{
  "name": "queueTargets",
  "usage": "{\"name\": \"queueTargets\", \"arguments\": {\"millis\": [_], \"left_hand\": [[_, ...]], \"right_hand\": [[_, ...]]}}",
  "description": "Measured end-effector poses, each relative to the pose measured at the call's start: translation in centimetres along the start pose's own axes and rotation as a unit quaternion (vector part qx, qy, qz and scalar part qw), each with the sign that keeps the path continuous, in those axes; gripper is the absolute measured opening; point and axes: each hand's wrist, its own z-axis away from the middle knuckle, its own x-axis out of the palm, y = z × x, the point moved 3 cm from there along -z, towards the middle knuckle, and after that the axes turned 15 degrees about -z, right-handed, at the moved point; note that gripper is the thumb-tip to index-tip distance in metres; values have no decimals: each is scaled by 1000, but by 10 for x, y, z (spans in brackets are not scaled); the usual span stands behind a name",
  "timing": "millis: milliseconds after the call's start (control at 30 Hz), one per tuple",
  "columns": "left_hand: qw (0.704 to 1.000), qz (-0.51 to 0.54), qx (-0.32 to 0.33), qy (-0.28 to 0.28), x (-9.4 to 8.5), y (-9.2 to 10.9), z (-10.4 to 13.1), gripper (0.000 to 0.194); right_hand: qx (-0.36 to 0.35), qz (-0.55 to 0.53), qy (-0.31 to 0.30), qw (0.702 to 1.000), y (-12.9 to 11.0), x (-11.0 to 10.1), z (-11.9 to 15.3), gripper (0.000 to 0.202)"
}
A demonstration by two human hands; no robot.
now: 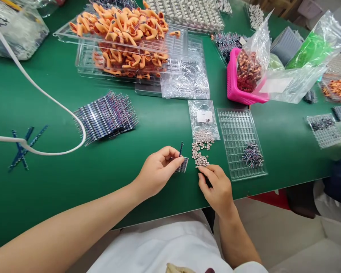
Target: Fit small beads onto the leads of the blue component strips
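Strip [181, 149] in left fingers [174, 165], discs [201, 160] beside

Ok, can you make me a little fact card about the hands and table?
Left hand: pinching a thin dark strip
Right hand: fingertips at small pale discs
Clear tray: holds a heap of tiny parts
Pink basket: copper-coloured pieces
Orange pieces: piled on stacked trays
Table: green

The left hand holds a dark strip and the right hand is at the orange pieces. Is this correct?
Not quite: in the head view, the right hand is at the small pale discs. The left hand holds a dark strip.
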Motion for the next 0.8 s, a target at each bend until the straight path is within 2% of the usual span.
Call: {"name": "queueTargets", "arguments": {"millis": [200,400,700,800], "left_hand": [[1000,1,4,5,0,1,0,23],[1000,-5,13,3,1,1,1,22],[1000,2,19,4,2,0,0,23],[1000,2,21,2,2,0,0,22]], "right_hand": [[3,-19,17,1000,0,-1,2,34],[-11,-2,-9,1000,0,1,2,38],[-5,4,-24,1000,-1,2,-2,32],[19,-16,-31,999,-3,1,-6,26]]}}
